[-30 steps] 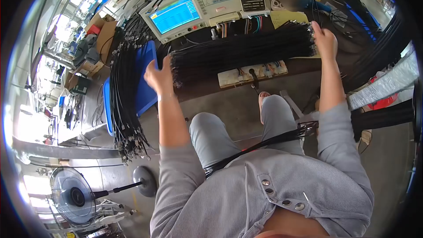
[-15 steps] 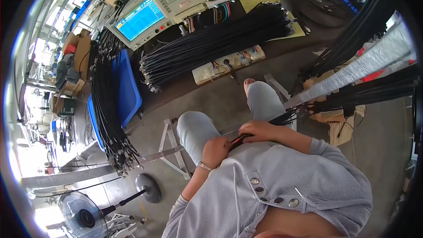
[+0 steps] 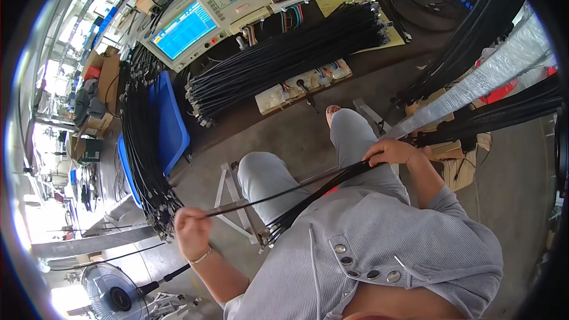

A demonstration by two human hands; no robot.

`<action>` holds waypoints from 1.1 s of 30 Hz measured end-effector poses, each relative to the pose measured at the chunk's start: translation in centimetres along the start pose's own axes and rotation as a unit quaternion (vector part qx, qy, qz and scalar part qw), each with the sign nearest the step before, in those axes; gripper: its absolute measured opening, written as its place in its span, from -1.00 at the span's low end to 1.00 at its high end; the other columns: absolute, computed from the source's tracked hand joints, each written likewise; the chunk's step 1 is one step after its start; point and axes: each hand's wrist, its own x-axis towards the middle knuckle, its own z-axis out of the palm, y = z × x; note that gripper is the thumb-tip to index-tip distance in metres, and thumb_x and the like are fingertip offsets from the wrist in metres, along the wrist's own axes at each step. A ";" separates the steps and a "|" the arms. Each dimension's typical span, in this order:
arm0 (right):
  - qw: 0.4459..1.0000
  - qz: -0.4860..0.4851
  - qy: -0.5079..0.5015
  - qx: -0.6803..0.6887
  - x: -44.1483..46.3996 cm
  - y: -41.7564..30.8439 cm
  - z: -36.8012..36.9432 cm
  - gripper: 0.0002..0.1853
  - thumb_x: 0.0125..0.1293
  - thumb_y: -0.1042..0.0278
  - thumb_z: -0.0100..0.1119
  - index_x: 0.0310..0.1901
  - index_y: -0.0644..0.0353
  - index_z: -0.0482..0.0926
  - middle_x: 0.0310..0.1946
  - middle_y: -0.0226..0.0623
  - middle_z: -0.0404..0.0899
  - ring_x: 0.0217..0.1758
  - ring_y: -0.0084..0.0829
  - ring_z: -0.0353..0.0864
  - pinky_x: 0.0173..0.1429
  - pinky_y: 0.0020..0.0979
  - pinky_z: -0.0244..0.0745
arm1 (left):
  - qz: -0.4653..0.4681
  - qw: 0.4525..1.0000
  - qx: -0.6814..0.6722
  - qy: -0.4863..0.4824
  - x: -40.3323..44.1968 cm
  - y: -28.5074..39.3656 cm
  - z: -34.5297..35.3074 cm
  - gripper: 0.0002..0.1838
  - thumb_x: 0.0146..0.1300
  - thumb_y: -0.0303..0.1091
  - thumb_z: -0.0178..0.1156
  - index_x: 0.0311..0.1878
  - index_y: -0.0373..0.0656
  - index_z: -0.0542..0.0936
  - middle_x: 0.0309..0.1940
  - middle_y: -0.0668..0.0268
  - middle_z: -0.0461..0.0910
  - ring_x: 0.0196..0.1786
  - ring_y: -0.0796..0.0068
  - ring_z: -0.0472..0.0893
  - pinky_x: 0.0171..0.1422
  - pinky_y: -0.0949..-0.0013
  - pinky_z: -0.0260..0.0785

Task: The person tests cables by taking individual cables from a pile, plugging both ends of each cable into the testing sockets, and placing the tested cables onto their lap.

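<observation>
My left hand (image 3: 192,233), a little blurred, is raised out to the left of my knee, its fingers closed on the end of one black cable (image 3: 267,197). That cable stretches across my legs towards my right hand (image 3: 391,152). My right hand is above my right thigh, gripping a bundle of black cables (image 3: 308,201) near its right end. The bundle sags over my lap, and its loose connector ends hang by my left thigh. A small red piece (image 3: 332,189) shows among the cables.
Ahead on the bench are a test instrument (image 3: 185,29), a thick pile of black cables (image 3: 284,53) and a connector board (image 3: 303,86). More cables hang over a blue tray (image 3: 172,124) at left. A plastic-wrapped bar (image 3: 474,77) crosses at right; a fan (image 3: 115,293) stands lower left.
My left hand has swung out leftwards from my lap, drawing one cable away from the bundle. My right hand has shifted right and forward with the bundle, and the two hands are now far apart.
</observation>
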 end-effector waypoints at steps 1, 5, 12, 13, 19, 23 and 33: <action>0.999 0.018 0.033 0.033 -0.2 -0.3 0.2 -0.78 0.21 0.40 0.18 -0.12 0.25 0.61 -0.35 -0.39 0.62 -0.31 -0.63 0.53 -0.16 -0.56 0.42 | 0.116 0.941 -0.319 -0.012 0.5 -0.1 0.2 -0.82 0.19 -0.55 0.07 -0.14 -0.25 0.56 -0.40 0.35 0.52 -0.46 0.62 0.44 -0.34 0.57 0.33; 0.959 0.055 0.188 0.207 0.8 0.7 0.7 -0.81 0.24 0.37 0.15 -0.15 0.25 0.58 -0.43 -0.40 0.57 -0.41 -0.69 0.45 -0.31 -0.66 0.33 | 0.301 0.771 -0.511 0.232 3.8 2.7 4.7 -0.84 0.29 -0.34 0.10 -0.12 -0.18 0.46 -0.27 0.34 0.48 -0.38 0.64 0.42 -0.26 0.61 0.31; 0.744 -0.242 0.345 0.518 3.9 -4.5 -1.4 -0.83 0.29 0.35 0.12 -0.15 0.22 0.55 -0.45 -0.49 0.53 -0.52 -0.76 0.31 -0.46 -0.69 0.17 | 0.122 0.889 -0.437 0.054 11.7 5.0 13.8 -0.77 0.35 -0.28 0.01 -0.36 -0.21 0.48 -0.61 0.40 0.35 -0.61 0.65 0.28 -0.57 0.57 0.05; 0.779 -0.217 0.387 0.443 4.1 -6.0 -1.2 -0.82 0.29 0.35 0.12 -0.16 0.24 0.55 -0.42 -0.50 0.53 -0.51 -0.77 0.31 -0.46 -0.70 0.16 | 0.084 0.935 -0.343 0.043 12.7 5.6 16.1 -0.75 0.34 -0.27 0.03 -0.39 -0.22 0.49 -0.68 0.43 0.31 -0.67 0.67 0.24 -0.62 0.57 -0.02; 0.874 -0.159 0.329 0.321 7.3 -8.3 -1.0 -0.82 0.28 0.36 0.14 -0.17 0.26 0.56 -0.42 -0.47 0.56 -0.46 -0.76 0.38 -0.39 -0.72 0.23 | -0.042 0.931 -0.363 -0.023 17.6 6.2 22.3 -0.73 0.31 -0.27 0.09 -0.42 -0.27 0.50 -0.77 0.48 0.27 -0.76 0.68 0.18 -0.67 0.58 -0.03; 0.867 -0.153 0.417 0.226 9.0 -8.1 -0.6 -0.84 0.22 0.33 0.21 -0.34 0.26 0.61 -0.51 -0.40 0.58 -0.50 -0.64 0.47 -0.42 -0.57 0.31 | -0.055 0.920 -0.389 -0.020 18.3 6.2 22.8 -0.74 0.31 -0.27 0.10 -0.43 -0.25 0.50 -0.76 0.48 0.27 -0.75 0.68 0.19 -0.66 0.57 0.00; 0.870 -0.162 0.364 0.292 10.1 -7.0 -2.3 -0.78 0.32 0.34 0.07 -0.30 0.36 0.57 -0.57 -0.33 0.51 -0.44 -0.49 0.55 -0.26 -0.49 0.44 | -0.110 0.915 -0.385 0.054 18.5 7.4 22.6 -0.70 0.33 -0.15 0.09 -0.30 -0.22 0.56 -0.60 0.38 0.51 -0.59 0.57 0.46 -0.53 0.54 0.25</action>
